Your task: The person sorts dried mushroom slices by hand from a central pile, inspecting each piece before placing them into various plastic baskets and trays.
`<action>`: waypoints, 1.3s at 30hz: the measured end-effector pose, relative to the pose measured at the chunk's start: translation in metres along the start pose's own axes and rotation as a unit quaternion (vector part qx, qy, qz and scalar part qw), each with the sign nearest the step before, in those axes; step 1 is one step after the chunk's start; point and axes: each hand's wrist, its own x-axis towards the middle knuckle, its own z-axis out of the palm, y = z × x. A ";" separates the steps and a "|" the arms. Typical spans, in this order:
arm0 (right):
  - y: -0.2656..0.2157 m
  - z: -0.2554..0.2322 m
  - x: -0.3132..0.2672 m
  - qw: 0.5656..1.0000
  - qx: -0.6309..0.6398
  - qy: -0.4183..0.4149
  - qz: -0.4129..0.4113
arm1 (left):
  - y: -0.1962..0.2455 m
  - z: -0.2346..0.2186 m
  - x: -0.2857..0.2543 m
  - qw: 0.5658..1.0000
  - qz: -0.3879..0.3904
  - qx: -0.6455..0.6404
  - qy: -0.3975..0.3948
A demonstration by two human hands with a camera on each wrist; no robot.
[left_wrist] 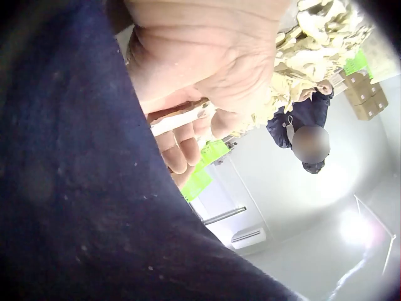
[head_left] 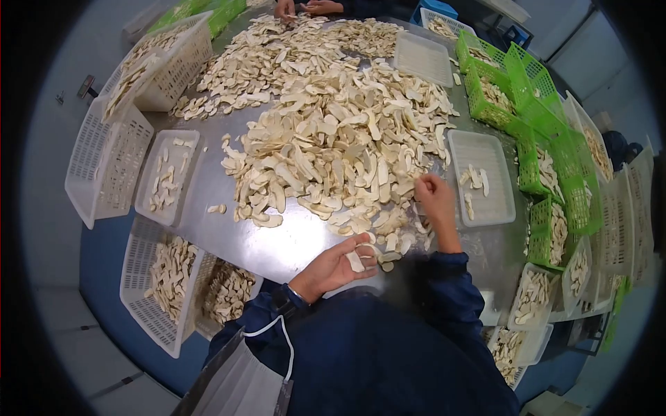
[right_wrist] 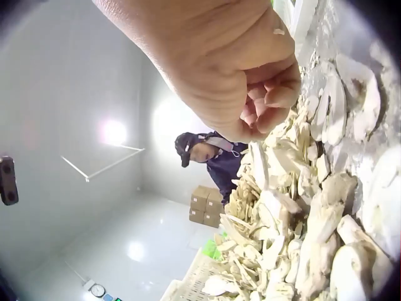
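Observation:
Dried, pale slices that look like mushroom form a big pile (head_left: 319, 149) on the metal table (head_left: 208, 239). My left hand (head_left: 331, 269), palm up at the table's near edge, holds one white slice (head_left: 355, 261) across its fingers. The left wrist view shows this slice (left_wrist: 182, 118) edge-on, with a brown rim and bent fingers around it. Over the pile's right edge is my right hand (head_left: 437, 201), its fingers curled in towards the palm. No slice shows between those fingers in the right wrist view. Loose slices (head_left: 399, 241) lie between the two hands.
A shallow tray (head_left: 483, 208) with a few slices sits right of my right hand; another tray (head_left: 146, 201) lies left. White baskets (head_left: 104, 156) and green baskets (head_left: 534, 104) of slices line the sides. Across the table, another person's hands (head_left: 305, 8) touch the pile.

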 end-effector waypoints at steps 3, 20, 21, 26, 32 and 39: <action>0.017 -0.009 -0.007 0.970 0.215 -0.055 0.095 | -0.001 -0.004 0.002 1.000 0.004 -0.014 0.011; 0.016 0.020 -0.008 0.992 -0.027 0.057 -0.110 | 0.001 -0.012 0.001 0.999 -0.022 -0.033 0.036; 0.014 0.014 -0.011 0.998 0.018 0.018 -0.057 | 0.001 -0.014 0.002 0.999 -0.013 -0.036 0.036; -0.011 -0.005 -0.046 0.912 0.323 -0.187 0.173 | 0.013 0.001 0.007 0.995 0.028 0.069 0.067; -0.035 0.004 -0.090 0.865 0.344 -0.321 0.177 | 0.017 0.023 0.016 0.977 0.091 0.161 0.108; -0.041 0.019 -0.098 0.893 0.295 -0.301 0.156 | 0.011 0.012 0.011 0.983 0.090 0.127 0.094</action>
